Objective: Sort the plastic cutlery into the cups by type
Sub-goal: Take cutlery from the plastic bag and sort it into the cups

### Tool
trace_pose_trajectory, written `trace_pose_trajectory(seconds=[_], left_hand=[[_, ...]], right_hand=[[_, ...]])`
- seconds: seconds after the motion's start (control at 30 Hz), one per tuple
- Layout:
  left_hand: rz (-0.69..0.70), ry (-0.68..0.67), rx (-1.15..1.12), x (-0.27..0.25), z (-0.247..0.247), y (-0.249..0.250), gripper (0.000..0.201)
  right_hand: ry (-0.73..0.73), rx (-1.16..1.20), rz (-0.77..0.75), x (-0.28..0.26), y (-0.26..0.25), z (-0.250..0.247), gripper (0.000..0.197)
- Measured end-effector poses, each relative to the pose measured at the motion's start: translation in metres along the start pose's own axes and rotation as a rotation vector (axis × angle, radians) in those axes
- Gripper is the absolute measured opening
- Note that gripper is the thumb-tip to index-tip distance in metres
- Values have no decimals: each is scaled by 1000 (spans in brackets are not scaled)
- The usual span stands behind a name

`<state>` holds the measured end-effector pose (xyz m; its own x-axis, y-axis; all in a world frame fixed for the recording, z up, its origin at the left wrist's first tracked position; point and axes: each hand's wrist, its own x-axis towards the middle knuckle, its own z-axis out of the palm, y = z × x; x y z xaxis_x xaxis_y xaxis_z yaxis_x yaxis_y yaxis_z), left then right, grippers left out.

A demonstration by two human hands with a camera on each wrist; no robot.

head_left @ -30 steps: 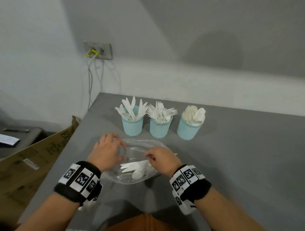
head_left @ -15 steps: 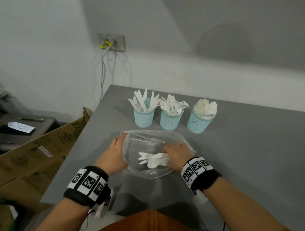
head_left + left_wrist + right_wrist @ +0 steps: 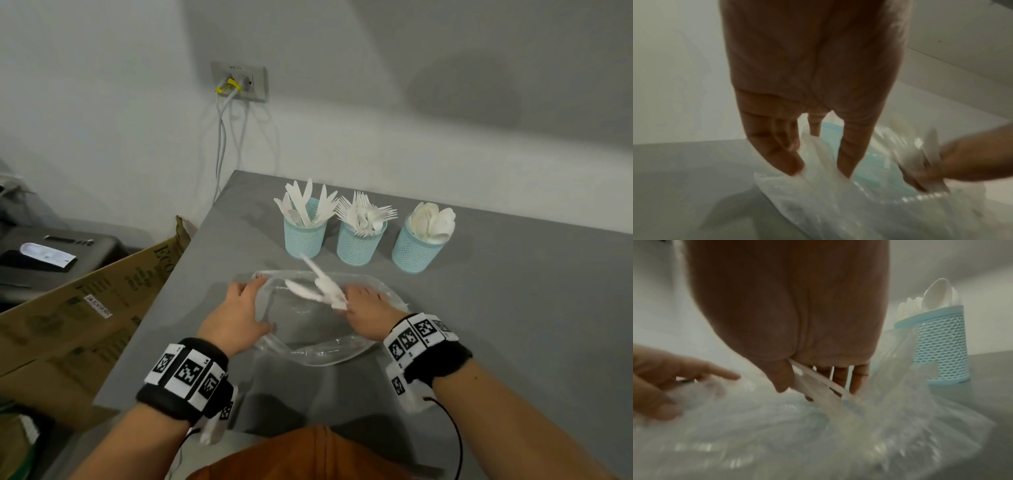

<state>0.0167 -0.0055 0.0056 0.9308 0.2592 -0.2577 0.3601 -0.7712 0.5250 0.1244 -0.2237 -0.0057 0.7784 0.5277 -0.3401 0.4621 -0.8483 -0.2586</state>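
Note:
Three light-blue mesh cups stand in a row on the grey table: the left cup holds knives, the middle cup forks, the right cup spoons. In front of them lies a clear plastic bag. My right hand grips a small bunch of white cutlery by the handles, lifted above the bag's mouth. My left hand holds the bag's left edge with curled fingers.
A cardboard box leans against the table's left edge. A wall socket with cables is behind the table's far corner. A dark machine sits at far left. Bare grey tabletop extends to the right of the cups.
My right hand has gathered the cutlery inside the bag and raised it, so the pieces now point up toward the cups. The left hand stays on the bag's edge.

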Motion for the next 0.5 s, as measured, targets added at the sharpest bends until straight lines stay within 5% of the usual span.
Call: trace_pose_trajectory(seconds=[0.13,0.3,0.5], left_hand=[[154,288,195,-1,4,6,62],[422,96,-135,11,7,43,67],[369,-23,-640,23,19,63,46]], right_hand=[[108,497,-144,-4,-29,-20,42],[150,848,-118,-14,-64,-35,51],[198,1070,-14,-3,-74,-23,69]])
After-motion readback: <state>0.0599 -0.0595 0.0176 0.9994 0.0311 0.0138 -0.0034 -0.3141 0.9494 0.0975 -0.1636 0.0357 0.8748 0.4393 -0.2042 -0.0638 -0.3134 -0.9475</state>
